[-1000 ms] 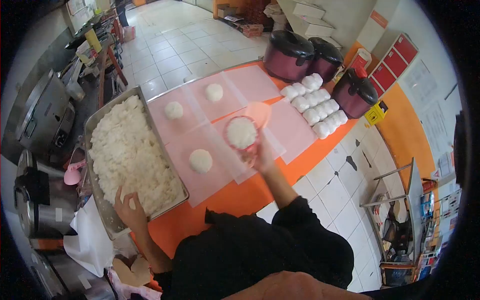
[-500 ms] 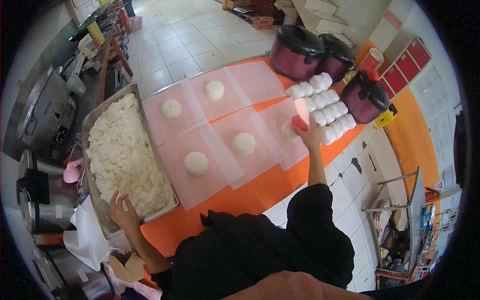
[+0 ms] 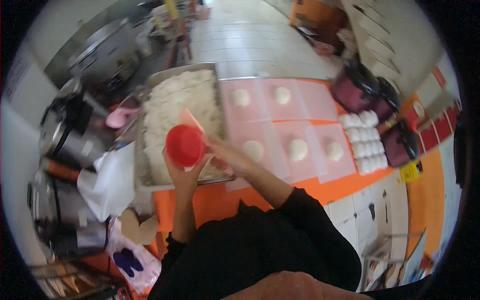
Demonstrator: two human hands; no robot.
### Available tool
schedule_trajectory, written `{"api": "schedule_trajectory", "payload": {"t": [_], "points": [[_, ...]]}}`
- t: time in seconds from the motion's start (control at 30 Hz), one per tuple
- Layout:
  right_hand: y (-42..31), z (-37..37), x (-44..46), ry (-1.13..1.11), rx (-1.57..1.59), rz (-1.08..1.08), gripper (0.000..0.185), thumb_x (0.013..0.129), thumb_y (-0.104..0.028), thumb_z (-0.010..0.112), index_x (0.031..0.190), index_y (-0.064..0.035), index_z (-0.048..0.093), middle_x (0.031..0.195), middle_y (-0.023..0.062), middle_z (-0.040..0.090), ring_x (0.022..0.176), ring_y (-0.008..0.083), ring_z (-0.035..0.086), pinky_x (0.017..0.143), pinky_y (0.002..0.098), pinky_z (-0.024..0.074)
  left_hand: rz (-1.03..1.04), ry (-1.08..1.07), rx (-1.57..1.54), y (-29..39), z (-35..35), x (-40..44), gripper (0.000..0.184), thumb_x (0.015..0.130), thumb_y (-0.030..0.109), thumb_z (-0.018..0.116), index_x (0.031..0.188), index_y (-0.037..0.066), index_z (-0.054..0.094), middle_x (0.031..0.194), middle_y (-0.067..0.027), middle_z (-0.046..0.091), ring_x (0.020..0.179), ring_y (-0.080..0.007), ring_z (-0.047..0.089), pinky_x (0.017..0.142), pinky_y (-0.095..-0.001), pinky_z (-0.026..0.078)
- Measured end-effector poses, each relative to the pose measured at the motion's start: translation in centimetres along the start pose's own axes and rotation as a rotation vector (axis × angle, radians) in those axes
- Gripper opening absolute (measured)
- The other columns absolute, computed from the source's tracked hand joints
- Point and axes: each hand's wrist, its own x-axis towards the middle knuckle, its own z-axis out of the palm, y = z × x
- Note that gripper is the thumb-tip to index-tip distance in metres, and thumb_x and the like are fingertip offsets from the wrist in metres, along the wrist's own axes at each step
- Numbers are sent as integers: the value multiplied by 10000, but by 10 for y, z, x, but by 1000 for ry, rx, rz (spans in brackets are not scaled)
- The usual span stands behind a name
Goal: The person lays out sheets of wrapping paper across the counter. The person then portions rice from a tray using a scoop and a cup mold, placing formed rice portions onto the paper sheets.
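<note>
My left hand is wrapped round a red cup, its open mouth facing up at me. Beside it, my right hand grips a pale pink rice paddle, whose blade shows behind the cup's rim. Both hands are over the near part of a metal tray heaped with white rice. To the right, several round mounds of rice, one of them a near mound, sit on pink paper sheets. My right fingers are blurred.
Rows of white wrapped bundles stand at the table's right end, beside dark purple rice cookers. Silver cookers and a pink scoop are on the left. A white cloth or bag hangs near the tray.
My right hand has left the rightmost mound and come across to the tray with the paddle. The red cup has passed from it to my left hand. The view has turned left.
</note>
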Motion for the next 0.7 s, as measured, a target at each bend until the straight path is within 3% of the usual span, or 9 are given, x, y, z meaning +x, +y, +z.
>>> {"api": "schedule_trajectory", "payload": {"t": [0.03, 0.13, 0.17, 0.27, 0.37, 0.47, 0.57, 0.67, 0.7], "points": [[24, -17, 32, -104, -145, -95, 558, 937, -470, 486, 1372, -130, 409, 1031, 19, 584, 617, 50, 455, 481, 226, 390, 30, 29, 117, -1, -16, 7, 919, 566, 229, 881, 1302, -2, 382, 1249, -160, 473, 1182, -278, 469, 979, -403, 398], [60, -32, 73, 226, -722, -557, 459, 925, -405, 513, 1288, -125, 487, 918, 98, 642, 700, 220, 611, 633, 371, 490, 63, 21, 594, -4, -60, 28, 889, 546, 272, 880, 1267, 20, 425, 1207, -167, 491, 1130, -303, 500, 935, -425, 426], [44, -29, 65, 388, -1095, -490, 436, 912, -378, 530, 1248, -101, 509, 890, 131, 658, 761, 285, 651, 693, 413, 504, 33, -43, 846, -6, -74, 31, 902, 534, 296, 882, 1270, 38, 429, 1197, -178, 498, 1114, -317, 507, 927, -435, 427], [28, -13, 59, 315, -1606, -274, 316, 870, -311, 569, 1077, -76, 607, 851, 167, 659, 801, 328, 649, 695, 423, 506, -147, -260, 1273, -4, -87, 36, 833, 535, 418, 841, 1221, 78, 514, 1134, -158, 528, 1057, -335, 516, 876, -437, 427], [38, -2, 66, 76, -1755, -153, 294, 845, -318, 584, 927, -46, 658, 841, 152, 664, 782, 318, 659, 679, 435, 510, -222, -414, 1257, -32, -88, 34, 854, 536, 583, 786, 1196, 90, 561, 1167, -140, 531, 1109, -314, 487, 952, -457, 354], [55, 1, 78, 77, -1742, -111, 317, 837, -329, 591, 850, -28, 691, 925, 177, 646, 904, 324, 629, 775, 427, 493, -337, -495, 1305, -21, -78, 44, 923, 505, 607, 794, 1210, 65, 546, 1195, -130, 525, 1127, -319, 471, 956, -458, 346], [65, -9, 67, 164, -1839, -478, 353, 839, -303, 594, 1002, 3, 661, 1059, 205, 598, 1065, 345, 536, 900, 437, 429, -205, -320, 1333, -13, -78, 26, 880, 563, 594, 771, 1211, 47, 537, 1210, -131, 526, 1138, -321, 463, 961, -461, 338], [55, 4, 34, 170, -1481, -677, 424, 851, -273, 588, 1169, 8, 585, 1162, 214, 529, 1138, 361, 446, 969, 437, 363, 187, 29, 1276, 1, -81, -15, 761, 648, 519, 755, 1193, 36, 536, 1213, -145, 528, 1146, -326, 465, 979, -452, 331], [55, 11, 19, 141, -1361, -822, 444, 867, -258, 573, 1222, 6, 542, 1171, 210, 519, 1130, 362, 454, 964, 429, 367, 241, 80, 1040, 12, -82, -31, 616, 739, 408, 726, 1186, 31, 533, 1197, -159, 538, 1130, -329, 481, 977, -443, 354]]}}
